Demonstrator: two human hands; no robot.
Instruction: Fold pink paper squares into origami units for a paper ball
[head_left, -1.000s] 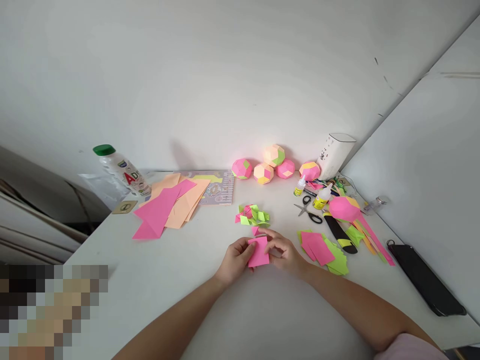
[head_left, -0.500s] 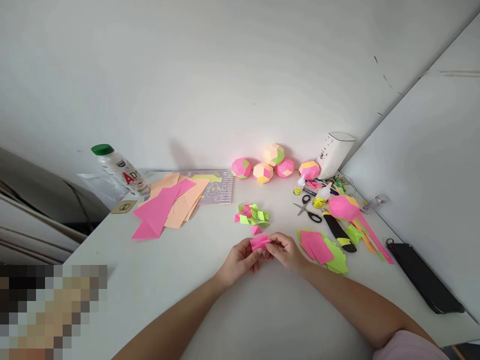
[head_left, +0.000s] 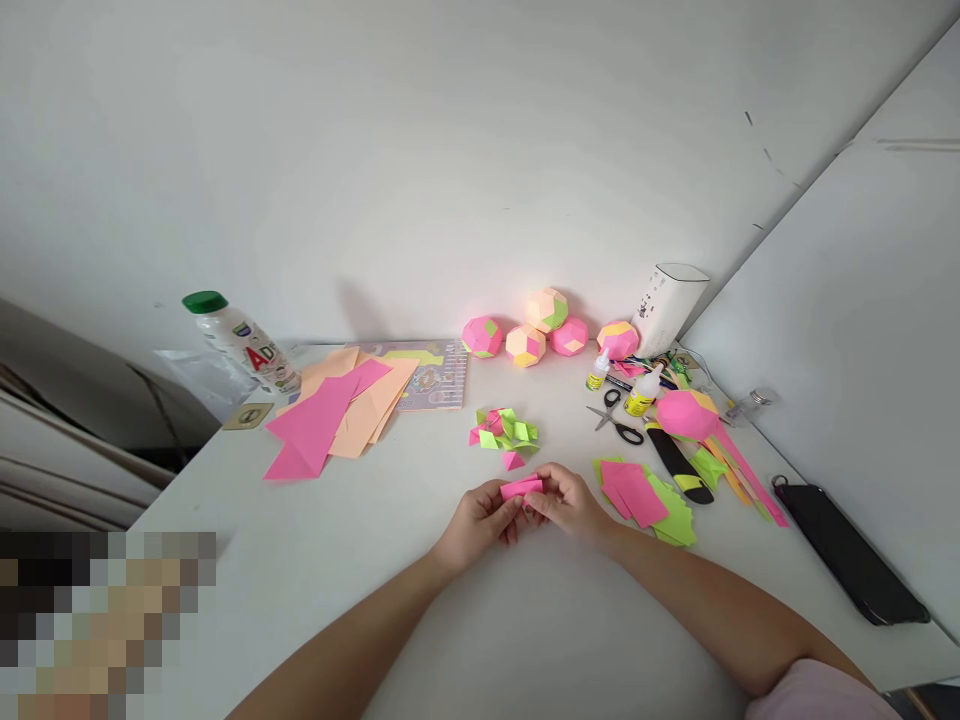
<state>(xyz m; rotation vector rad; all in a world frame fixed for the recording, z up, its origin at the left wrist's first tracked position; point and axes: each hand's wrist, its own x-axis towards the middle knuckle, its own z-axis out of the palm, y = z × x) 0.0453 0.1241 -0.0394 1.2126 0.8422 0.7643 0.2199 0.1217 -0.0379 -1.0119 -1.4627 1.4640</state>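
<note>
A small pink paper (head_left: 521, 489) is held, seemingly folded over, above the near middle of the desk (head_left: 360, 560); its left end is pinched by the left hand (head_left: 480, 512) and its right end by the right hand (head_left: 568, 503), with the fingers of both drawn in narrowly. A fold appears to be in hand; for a neat crease, the edges seem to need to be kept level and pressed evenly. Just beyond, a folded pink piece (head_left: 513, 461) is set beside a cluster of green and pink pieces (head_left: 507, 430). Squares (head_left: 645, 500) are piled to the right, near scissors (head_left: 613, 415); larger sheets (head_left: 319, 420) are spread to the left. Faceted balls (head_left: 526, 346) are gathered before the pale wall (head_left: 450, 150).
</note>
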